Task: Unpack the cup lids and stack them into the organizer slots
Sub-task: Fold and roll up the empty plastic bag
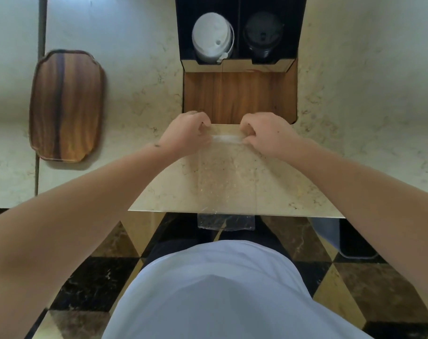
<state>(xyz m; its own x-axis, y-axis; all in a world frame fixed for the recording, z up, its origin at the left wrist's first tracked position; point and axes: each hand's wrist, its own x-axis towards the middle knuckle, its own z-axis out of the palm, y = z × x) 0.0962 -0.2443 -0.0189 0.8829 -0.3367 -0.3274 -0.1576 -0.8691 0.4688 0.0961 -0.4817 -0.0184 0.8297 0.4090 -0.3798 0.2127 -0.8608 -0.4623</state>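
A clear, flat plastic bag (226, 177) lies on the marble counter and hangs over its front edge. My left hand (187, 133) and my right hand (264, 133) each pinch the bag's top edge, which is bunched between them. Behind my hands stands the wooden organizer (239, 94). Its left black slot holds a stack of white lids (211, 37), and its right slot holds a stack of black lids (263, 35). No lids show inside the bag.
A wooden tray (66, 104) lies on the counter to the left. A grey bin (342, 238) stands on the checkered floor under the counter's right side. The counter edge (232, 211) runs just in front of my body.
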